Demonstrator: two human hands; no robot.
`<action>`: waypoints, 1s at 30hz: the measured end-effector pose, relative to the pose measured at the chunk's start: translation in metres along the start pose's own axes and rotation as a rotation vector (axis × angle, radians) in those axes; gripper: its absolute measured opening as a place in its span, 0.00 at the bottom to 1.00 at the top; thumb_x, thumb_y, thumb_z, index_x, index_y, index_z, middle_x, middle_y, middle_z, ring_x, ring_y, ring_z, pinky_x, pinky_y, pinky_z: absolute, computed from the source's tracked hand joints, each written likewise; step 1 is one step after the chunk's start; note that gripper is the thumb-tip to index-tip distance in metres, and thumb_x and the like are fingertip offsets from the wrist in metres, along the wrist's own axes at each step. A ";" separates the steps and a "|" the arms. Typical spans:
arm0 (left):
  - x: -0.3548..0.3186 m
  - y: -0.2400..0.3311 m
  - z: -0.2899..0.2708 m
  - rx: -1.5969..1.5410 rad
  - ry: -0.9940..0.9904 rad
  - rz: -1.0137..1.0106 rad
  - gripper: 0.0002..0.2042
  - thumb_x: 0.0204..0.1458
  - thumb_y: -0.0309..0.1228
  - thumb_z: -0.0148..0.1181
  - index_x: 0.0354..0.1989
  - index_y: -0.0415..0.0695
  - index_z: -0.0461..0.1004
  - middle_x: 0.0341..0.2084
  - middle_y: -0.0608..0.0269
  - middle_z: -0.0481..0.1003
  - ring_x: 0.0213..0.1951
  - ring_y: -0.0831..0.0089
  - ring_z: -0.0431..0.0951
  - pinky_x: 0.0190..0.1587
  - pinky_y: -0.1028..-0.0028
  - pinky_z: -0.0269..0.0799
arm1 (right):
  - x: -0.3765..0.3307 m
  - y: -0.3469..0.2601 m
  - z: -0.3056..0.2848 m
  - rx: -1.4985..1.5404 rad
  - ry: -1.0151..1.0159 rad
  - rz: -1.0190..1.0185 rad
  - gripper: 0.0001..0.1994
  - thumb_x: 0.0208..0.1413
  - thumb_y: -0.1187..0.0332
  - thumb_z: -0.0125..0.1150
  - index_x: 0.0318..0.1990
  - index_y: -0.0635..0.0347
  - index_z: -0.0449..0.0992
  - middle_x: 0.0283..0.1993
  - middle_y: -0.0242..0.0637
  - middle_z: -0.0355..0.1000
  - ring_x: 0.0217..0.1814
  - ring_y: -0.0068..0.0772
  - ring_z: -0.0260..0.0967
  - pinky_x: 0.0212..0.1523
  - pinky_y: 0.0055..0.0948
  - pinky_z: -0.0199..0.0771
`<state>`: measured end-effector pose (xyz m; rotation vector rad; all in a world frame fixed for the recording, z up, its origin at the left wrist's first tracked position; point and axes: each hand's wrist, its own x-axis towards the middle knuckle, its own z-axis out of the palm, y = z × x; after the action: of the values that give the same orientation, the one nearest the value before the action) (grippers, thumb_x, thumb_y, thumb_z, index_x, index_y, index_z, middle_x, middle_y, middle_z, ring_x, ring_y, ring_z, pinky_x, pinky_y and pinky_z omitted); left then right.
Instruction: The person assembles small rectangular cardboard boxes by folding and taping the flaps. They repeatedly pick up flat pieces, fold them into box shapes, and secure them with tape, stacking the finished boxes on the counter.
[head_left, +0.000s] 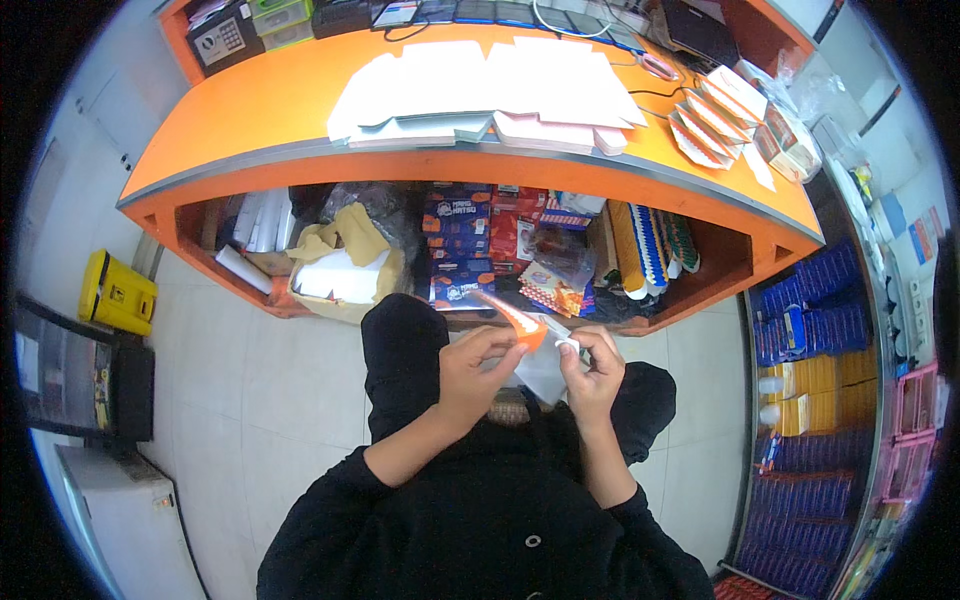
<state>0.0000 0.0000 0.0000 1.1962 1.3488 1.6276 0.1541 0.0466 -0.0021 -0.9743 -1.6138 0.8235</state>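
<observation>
My left hand pinches an orange and white piece of card or paper between thumb and fingers; its pale end points up and to the left. Close beside it, my right hand has thumb and fingers closed on the white edge of something thin. A greyish, see-through sheet or bag hangs between the two hands, above my lap. Whether it is joined to the orange piece, I cannot tell. Both hands are held over my knees, in front of the open shelf under the orange counter.
On the orange counter lie stacks of white and pale sheets and folded orange-white cartons. Its lower shelf holds blue boxes and a torn brown package. A yellow bin stands left; racks of small packs stand right.
</observation>
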 end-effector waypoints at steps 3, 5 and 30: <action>0.000 -0.002 0.001 0.215 0.048 0.199 0.08 0.43 0.19 0.63 0.33 0.39 0.78 0.31 0.57 0.77 0.34 0.66 0.79 0.38 0.74 0.74 | -0.004 -0.008 0.009 0.017 0.013 -0.023 0.06 0.45 0.78 0.64 0.32 0.68 0.76 0.33 0.39 0.72 0.33 0.27 0.69 0.36 0.24 0.69; 0.000 -0.003 0.002 0.318 -0.003 0.323 0.08 0.40 0.18 0.64 0.31 0.38 0.78 0.29 0.57 0.77 0.34 0.68 0.79 0.36 0.75 0.73 | -0.003 -0.009 0.014 0.022 0.029 -0.023 0.05 0.45 0.79 0.64 0.32 0.68 0.76 0.33 0.39 0.72 0.33 0.27 0.68 0.37 0.24 0.68; -0.003 0.007 -0.007 -0.012 -0.034 0.106 0.11 0.45 0.23 0.63 0.39 0.37 0.76 0.35 0.58 0.78 0.39 0.73 0.77 0.44 0.74 0.70 | 0.000 -0.032 0.009 0.075 -0.159 0.004 0.08 0.46 0.80 0.62 0.37 0.67 0.78 0.36 0.41 0.74 0.38 0.31 0.72 0.40 0.23 0.70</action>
<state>-0.0048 -0.0065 0.0064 1.3017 1.2721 1.6785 0.1389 0.0325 0.0241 -0.8776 -1.7036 0.9778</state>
